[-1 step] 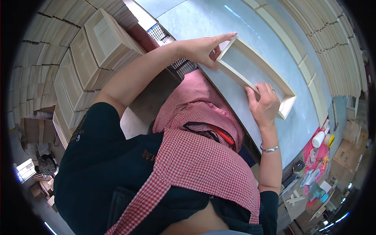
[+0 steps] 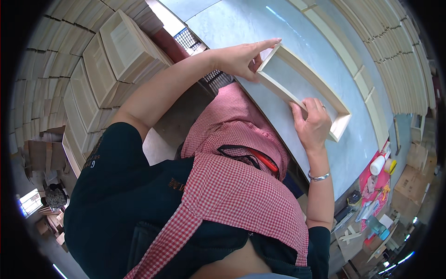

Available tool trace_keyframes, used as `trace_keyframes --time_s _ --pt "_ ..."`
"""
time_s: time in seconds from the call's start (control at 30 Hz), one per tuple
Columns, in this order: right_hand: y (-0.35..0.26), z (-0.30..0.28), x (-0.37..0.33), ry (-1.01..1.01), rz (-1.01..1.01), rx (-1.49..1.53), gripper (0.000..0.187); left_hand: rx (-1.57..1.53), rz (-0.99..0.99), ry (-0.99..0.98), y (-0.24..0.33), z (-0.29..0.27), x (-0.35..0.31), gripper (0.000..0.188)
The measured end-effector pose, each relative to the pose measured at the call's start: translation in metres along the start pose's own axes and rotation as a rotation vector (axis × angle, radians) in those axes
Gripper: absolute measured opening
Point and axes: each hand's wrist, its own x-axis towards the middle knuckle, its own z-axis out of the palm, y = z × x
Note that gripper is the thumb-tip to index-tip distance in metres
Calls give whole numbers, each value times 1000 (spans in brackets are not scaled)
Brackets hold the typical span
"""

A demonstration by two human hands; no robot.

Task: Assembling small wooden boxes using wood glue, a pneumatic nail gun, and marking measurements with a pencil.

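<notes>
A shallow rectangular wooden frame [image 2: 320, 86] of pale wood lies on the grey-white tabletop [image 2: 223, 23], which shows through its open middle. My left hand [image 2: 241, 59] holds the frame's far-left short end, its fingers stretched along that piece toward the far corner and the thumb by the near corner. On the near long side, my right hand [image 2: 313, 122] grips the edge between thumb and curled fingers, close to the right end. A silver bangle [image 2: 319, 176] circles my right wrist.
Pale wooden strips [image 2: 362, 86] lie in a row across the table beyond the frame. Stacked thin boards [image 2: 395, 56] stand at the far right. Stacked wooden trays [image 2: 125, 42] rise on the left. A white bottle [image 2: 377, 165] and yellow tape roll [image 2: 391, 167] sit at the right.
</notes>
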Motion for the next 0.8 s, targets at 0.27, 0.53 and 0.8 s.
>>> trace_keyframes --time_s 0.27,0.53,0.8 --pt "-61 40 45 47 77 -12 39 -79 71 85 -10 8 3 114" --pt "-66 53 52 81 123 -39 33 -65 81 105 -4 7 2 112" --pt "-54 47 50 201 -234 163 23 -60 64 103 -2 5 2 114"
